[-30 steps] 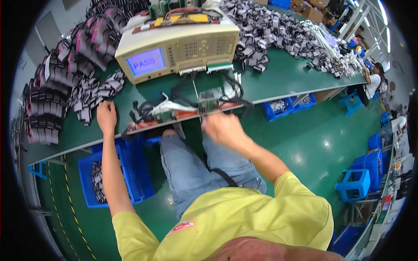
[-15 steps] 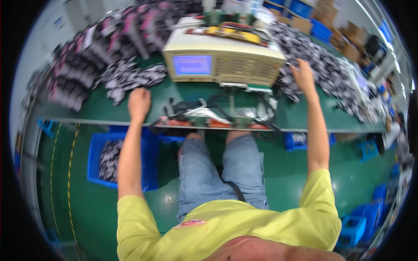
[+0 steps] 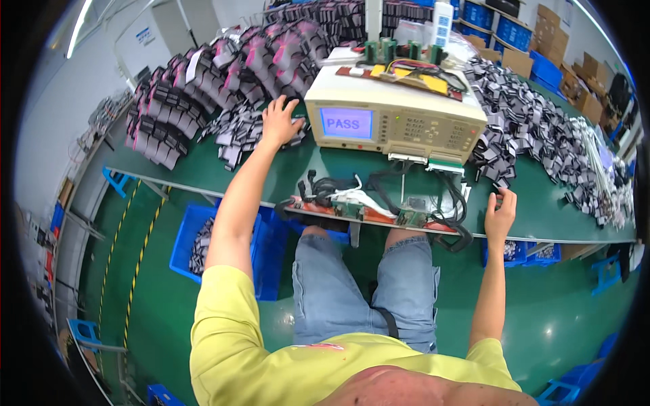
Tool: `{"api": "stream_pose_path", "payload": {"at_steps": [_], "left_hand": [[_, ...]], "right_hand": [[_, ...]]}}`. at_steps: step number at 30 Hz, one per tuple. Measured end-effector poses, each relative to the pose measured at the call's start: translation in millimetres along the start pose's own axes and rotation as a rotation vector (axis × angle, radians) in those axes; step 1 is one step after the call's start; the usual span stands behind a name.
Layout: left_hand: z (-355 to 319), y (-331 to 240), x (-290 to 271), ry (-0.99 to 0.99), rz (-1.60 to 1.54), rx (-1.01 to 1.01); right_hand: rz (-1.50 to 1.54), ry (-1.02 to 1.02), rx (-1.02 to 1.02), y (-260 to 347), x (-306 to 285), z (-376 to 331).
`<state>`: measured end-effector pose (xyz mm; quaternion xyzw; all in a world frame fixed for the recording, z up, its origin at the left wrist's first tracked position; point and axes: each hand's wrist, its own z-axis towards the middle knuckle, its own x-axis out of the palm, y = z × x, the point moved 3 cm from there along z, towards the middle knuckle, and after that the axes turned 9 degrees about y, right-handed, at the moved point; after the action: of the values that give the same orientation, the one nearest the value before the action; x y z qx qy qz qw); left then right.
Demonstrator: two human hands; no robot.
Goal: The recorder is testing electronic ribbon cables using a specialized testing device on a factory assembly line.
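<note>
My left hand [image 3: 277, 120] reaches over a loose heap of small grey-and-black blocks [image 3: 238, 139] left of the tester, its fingers spread and nothing visibly gripped. The beige bench tester [image 3: 399, 105] with a lit blue screen stands in the middle of the bench. Close to the front edge at the right is my right hand [image 3: 501, 211], fingers bent together. A small grey-and-black block [image 3: 501, 183] shows at its fingertips, seemingly pinched there. Between my hands, a test fixture [image 3: 369, 211] with green boards and black and white cables lies along the bench edge.
Tall stacks of grey-black blocks with pink edges [image 3: 162, 115] stand at the back left. A large pile of blocks [image 3: 521, 122] covers the right of the green bench [image 3: 338, 162], with white cables [image 3: 602, 149] beyond. Blue bins [image 3: 267, 271] sit under the bench.
My left hand has moved forward onto the loose heap and its fingers have spread. My right hand has drawn back from the right pile toward the bench's front edge. The view has shifted.
</note>
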<state>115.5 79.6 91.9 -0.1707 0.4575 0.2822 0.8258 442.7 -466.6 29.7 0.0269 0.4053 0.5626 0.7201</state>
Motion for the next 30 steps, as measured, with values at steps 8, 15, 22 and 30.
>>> {"api": "stream_pose_path", "payload": {"at_steps": [8,15,22,30], "left_hand": [[22,10,59,0.743,0.105,-0.183],[-51,2,12,0.608,0.077,0.166],[-111,1,-38,0.503,-0.117,0.37],[-132,18,-73,0.248,-0.002,0.363]], "right_hand": [[0.026,-0.029,0.041,-2,3,-5],[-0.005,-0.03,0.033,-2,0,-4],[-0.037,-0.007,0.031,-3,2,-5],[-0.026,-0.031,0.01,-9,5,-5]]}}
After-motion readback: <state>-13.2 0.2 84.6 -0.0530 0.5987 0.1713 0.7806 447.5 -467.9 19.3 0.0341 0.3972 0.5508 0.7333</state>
